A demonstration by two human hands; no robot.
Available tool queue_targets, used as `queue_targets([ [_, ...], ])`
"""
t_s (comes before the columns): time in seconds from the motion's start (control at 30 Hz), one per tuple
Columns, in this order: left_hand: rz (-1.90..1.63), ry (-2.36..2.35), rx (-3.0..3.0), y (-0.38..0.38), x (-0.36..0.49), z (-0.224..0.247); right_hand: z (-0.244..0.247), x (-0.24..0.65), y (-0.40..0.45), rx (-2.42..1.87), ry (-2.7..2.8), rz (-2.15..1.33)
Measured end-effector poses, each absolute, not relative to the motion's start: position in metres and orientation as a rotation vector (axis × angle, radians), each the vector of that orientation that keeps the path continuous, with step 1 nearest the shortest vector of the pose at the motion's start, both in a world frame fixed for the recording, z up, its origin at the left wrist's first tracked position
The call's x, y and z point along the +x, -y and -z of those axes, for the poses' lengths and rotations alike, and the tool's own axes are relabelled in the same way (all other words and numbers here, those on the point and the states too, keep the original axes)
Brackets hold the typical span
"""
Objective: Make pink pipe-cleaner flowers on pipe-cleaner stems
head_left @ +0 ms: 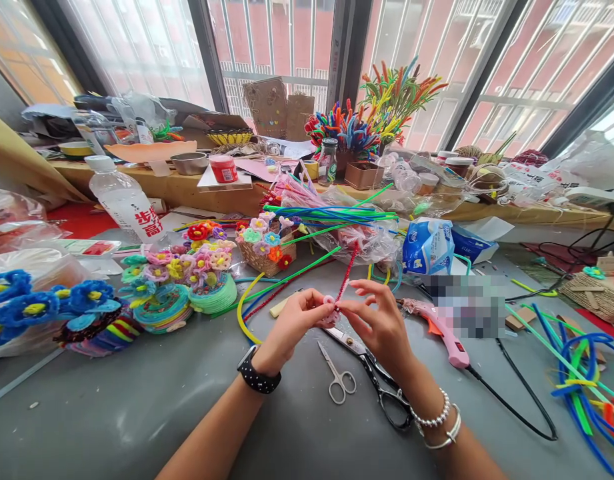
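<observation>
My left hand (297, 323) pinches a small pale pink piece (329, 301) between thumb and index finger. Touching the same piece from the other side, my right hand (377, 320) has its thumb and index finger at the base of a dark red fuzzy stem (347, 270), which points upward. The other right-hand fingers are partly spread. Small silver scissors (338, 380) lie below the hands, and large black-handled scissors (374, 373) lie partly under the right hand. To the right rests a pink glue gun (444, 330).
Pots of fuzzy flowers (211, 283) and a water bottle (127, 200) stand at the left. Green and blue stems (337, 213) lie behind the hands, near a blue tissue pack (427, 247). More loose stems (579, 367) and a black cable (524, 393) are at the right.
</observation>
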State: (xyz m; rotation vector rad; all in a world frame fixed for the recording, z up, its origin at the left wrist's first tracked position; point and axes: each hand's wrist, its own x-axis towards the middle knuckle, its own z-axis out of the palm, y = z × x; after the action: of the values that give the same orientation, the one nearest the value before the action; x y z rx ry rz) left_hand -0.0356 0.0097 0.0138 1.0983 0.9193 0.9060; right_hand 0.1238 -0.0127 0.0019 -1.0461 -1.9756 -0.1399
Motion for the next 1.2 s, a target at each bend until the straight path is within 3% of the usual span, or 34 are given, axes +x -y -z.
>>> queue_targets([
  [0.5,-0.968,-1.004,1.191,-0.0096,-0.0331,-0.0107,0.0002,0.1223,0.0121,-1.05,2.13,0.46],
  [1.07,-0.977,-1.062,1.295,-0.01,-0.0324,-0.0107,0.0017,0.1192,0.0107,-1.061,2.135,0.3],
  [1.2,-1.058,-1.146,1.531,-0.0066,-0.0297,-0.0061,0.0069,0.1165,0.0097,-1.137,2.017,0.073],
])
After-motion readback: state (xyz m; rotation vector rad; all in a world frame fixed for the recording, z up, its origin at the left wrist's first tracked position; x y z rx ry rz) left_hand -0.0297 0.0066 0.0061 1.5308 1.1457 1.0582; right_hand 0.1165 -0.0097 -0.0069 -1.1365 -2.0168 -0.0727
